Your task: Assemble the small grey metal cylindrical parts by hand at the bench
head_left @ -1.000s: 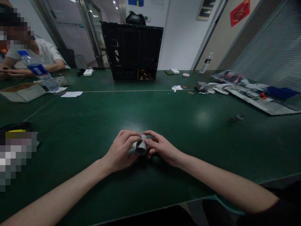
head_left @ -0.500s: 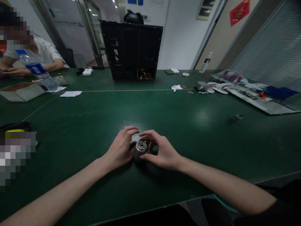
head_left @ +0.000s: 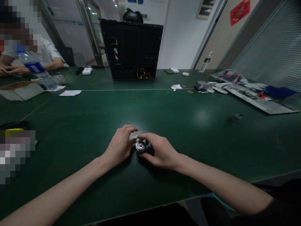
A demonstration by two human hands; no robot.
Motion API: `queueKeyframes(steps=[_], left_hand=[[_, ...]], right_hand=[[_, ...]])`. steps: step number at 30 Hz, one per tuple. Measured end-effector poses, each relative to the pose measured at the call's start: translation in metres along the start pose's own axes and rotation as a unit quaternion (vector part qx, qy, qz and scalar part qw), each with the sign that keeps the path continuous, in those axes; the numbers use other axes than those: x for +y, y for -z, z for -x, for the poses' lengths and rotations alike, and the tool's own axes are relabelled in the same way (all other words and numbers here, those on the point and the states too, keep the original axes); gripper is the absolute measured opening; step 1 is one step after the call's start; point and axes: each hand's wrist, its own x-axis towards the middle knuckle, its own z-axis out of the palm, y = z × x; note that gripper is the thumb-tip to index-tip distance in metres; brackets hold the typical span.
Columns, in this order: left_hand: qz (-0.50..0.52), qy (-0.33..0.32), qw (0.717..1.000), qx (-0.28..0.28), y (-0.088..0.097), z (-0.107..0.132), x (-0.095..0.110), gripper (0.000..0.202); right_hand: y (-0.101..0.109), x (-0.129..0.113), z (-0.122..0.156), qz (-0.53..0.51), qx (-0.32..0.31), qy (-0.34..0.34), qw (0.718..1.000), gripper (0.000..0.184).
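Now | left hand (head_left: 118, 147) curled against crumpled silvery wrap (head_left: 134, 135) — right hand (head_left: 161, 151) clamped on round metal cylinder (head_left: 140, 146) (bright, ringed hub)

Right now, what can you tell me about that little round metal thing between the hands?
The small round part looks like polished metal, with concentric rings around a central hole on top. It stands on the green tabletop, its lower side in shadow. Right-hand fingers touch its edge; crumpled silvery wrapping lies beside it.

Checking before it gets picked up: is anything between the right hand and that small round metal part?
Nothing visible: the right hand curves directly over the round metal part. The crumpled silver wrapping lies on the part's far side, not between them.
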Motion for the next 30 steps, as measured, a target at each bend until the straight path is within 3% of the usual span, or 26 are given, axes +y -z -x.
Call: queueKeyframes(steps=[3, 9, 22, 30], left_hand=[[-0.001, 0.001, 1.0, -0.004, 0.0, 0.0, 0.0, 0.035], [0.009, -0.015, 1.0, -0.025, 0.003, -0.001, 0.003, 0.028], [0.055, -0.065, 0.989, -0.121, 0.024, -0.006, 0.019, 0.03], [0.036, -0.041, 0.993, -0.109, 0.022, -0.005, 0.02, 0.024]], right_hand=[[0.003, -0.003, -0.001, -0.008, 0.016, 0.003, 1.0, 0.042], [0.006, -0.009, -0.003, -0.042, 0.045, -0.008, 0.998, 0.009], [0.004, -0.006, -0.006, -0.047, 0.045, -0.019, 0.998, 0.006], [0.002, -0.002, -0.006, -0.028, 0.053, 0.0, 0.998, 0.006]])
